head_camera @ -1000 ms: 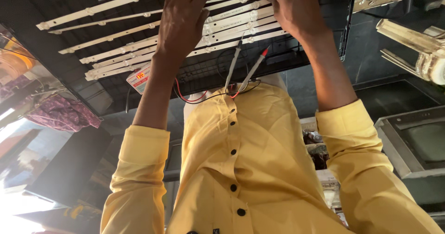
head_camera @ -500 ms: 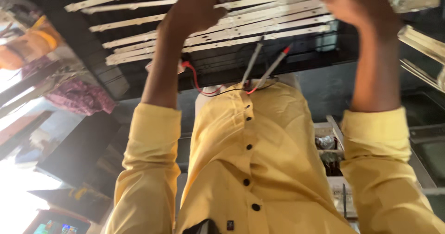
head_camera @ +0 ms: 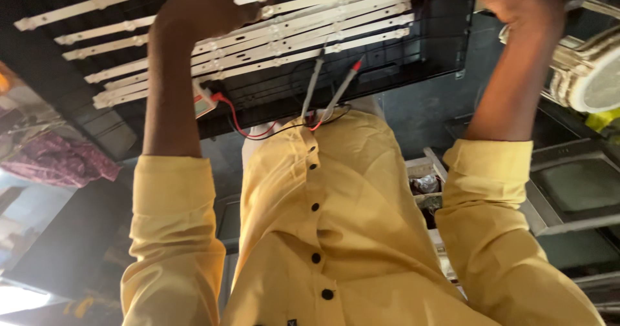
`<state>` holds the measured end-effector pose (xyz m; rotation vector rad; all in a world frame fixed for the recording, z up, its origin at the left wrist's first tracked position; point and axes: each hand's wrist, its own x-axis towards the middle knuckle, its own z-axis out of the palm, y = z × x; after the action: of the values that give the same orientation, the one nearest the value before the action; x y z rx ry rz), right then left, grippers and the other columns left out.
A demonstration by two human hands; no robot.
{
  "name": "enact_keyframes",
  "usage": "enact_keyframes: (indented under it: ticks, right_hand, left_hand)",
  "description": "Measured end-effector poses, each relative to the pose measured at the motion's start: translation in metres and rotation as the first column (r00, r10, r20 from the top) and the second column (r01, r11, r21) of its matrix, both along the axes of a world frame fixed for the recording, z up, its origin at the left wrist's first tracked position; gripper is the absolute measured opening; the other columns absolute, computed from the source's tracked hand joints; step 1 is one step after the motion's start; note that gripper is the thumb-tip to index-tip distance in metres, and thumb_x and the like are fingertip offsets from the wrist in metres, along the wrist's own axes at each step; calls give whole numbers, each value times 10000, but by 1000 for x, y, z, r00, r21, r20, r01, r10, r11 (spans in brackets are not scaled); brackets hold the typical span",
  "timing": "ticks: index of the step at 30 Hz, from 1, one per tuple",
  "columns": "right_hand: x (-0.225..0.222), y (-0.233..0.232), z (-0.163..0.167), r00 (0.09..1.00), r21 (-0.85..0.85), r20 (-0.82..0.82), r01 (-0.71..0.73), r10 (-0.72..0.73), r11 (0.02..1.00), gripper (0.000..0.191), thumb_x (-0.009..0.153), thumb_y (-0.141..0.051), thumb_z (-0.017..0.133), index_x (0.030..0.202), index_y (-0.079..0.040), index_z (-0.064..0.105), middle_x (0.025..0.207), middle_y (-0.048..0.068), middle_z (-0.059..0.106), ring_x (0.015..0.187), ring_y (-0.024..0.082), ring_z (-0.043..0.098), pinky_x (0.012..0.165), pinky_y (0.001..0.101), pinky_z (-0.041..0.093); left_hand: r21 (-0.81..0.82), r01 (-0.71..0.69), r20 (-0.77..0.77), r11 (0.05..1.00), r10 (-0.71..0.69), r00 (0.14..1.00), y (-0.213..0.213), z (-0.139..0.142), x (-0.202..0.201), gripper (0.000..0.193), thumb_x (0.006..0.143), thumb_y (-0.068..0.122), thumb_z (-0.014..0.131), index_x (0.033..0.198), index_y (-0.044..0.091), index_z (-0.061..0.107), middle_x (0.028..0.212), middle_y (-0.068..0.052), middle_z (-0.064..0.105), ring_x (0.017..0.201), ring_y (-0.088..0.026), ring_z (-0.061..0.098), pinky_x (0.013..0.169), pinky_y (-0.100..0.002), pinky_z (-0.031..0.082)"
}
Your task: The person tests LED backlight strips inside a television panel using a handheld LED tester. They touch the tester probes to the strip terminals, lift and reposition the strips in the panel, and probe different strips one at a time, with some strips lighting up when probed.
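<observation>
White plastic LED strips [head_camera: 271, 39], thin, light and probably brittle at the lenses, lie side by side across a black panel [head_camera: 413, 42]. The left hand [head_camera: 200, 6] at 11 o'clock and right hand [head_camera: 510, 0] at 1 o'clock rest on them; whether either grips I cannot tell. Best held by their long edges; two meter probes [head_camera: 329, 87] crowd 12 o'clock, with open room at 9 o'clock.

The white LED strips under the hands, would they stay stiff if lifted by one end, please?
Probably not: the white LED strips look long, thin and narrow, so they would likely sag. They seem light. The small lens bumps along them may be fragile.
</observation>
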<state>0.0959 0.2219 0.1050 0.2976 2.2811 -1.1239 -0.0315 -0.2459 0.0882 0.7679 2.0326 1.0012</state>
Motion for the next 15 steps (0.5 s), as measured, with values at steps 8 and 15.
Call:
enact_keyframes:
  ticks: [8, 15]
  right_hand:
    - [3, -24, 27, 964, -634, -119, 109, -236, 766, 37, 1090, 15, 670, 1073, -17, 670, 1061, 65, 708, 1012, 191, 709, 991, 332, 584]
    - [10, -24, 23, 945, -697, -107, 151, -309, 702, 31, 1094, -37, 701, 1078, -14, 688, 1048, 62, 716, 1015, 202, 711, 959, 338, 572]
  left_hand:
    - [-40, -61, 275, 997, 69, 959, 18, 22, -9, 426, 866, 47, 809, 1274, 65, 689, 1239, -68, 727, 1211, -206, 677, 1077, -357, 520]
    - [-27, -59, 284, 998, 64, 957, 21, 23, -10, 408, 864, 18, 833, 1245, 25, 687, 1221, -96, 733, 1202, -211, 691, 1065, -354, 539]
